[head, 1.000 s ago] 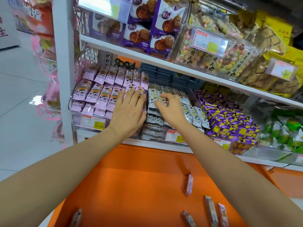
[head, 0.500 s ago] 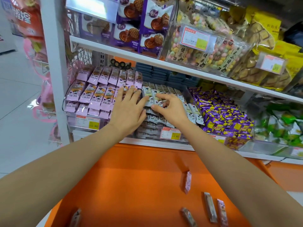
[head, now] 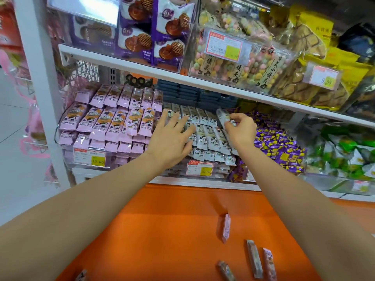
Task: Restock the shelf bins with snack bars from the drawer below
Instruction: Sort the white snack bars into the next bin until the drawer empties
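Pinching a white bar [head: 223, 118], right hand [head: 241, 129] has shifted away from left hand [head: 170, 142]

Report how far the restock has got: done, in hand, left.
Done: pink bars and white bars sit stacked high in their bins. In hand: left hand rests spread on the white rows; right hand pinches one white bar. Left: five loose bars lie in the orange drawer.
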Tool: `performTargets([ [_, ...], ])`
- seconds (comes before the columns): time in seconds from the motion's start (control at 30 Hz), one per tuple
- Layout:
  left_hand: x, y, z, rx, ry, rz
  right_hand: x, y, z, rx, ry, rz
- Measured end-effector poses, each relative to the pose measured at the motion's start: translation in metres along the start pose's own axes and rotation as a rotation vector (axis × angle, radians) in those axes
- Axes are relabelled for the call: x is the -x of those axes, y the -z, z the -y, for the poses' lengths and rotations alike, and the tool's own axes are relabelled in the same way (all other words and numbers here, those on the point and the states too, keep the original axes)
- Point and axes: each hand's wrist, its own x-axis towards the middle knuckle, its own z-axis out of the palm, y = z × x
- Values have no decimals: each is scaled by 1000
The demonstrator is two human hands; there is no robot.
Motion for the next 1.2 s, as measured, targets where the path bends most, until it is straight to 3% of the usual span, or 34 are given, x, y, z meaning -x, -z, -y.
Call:
performTargets([
  [0.13, 0, -13, 3, -2, -7, 18, -19, -14, -9, 87, -15, -3],
  [0.33, 1, -24, 3, 9, -8, -85, -40, -38, -13, 139, -22, 22],
  [0.57, 2, -28, 2, 33, -9, -93, -49, -57, -17, 328, 23, 131],
  [0.7, 4, -26, 1, 36, 8, -96, -50, -48, -23, 133, 97, 112],
  [0.8, 5, -21, -9, 50, -1, -195, -33, -34, -14, -72, 214, 155],
  [0.93, 18, -20, -40, 109, -155, -403, 15, -8, 3, -389, 323, 295],
  [1.0, 31, -28, -53, 144, -284, -429, 41, 4, 2, -463, 353, 319],
  [1.1, 57, -55, -66, 284, -472, -280, 74, 13, -17, -475, 420, 356],
  [1.2, 90, -88, -79, 404, -568, 47, 104, 6, -60, -400, 456, 449],
])
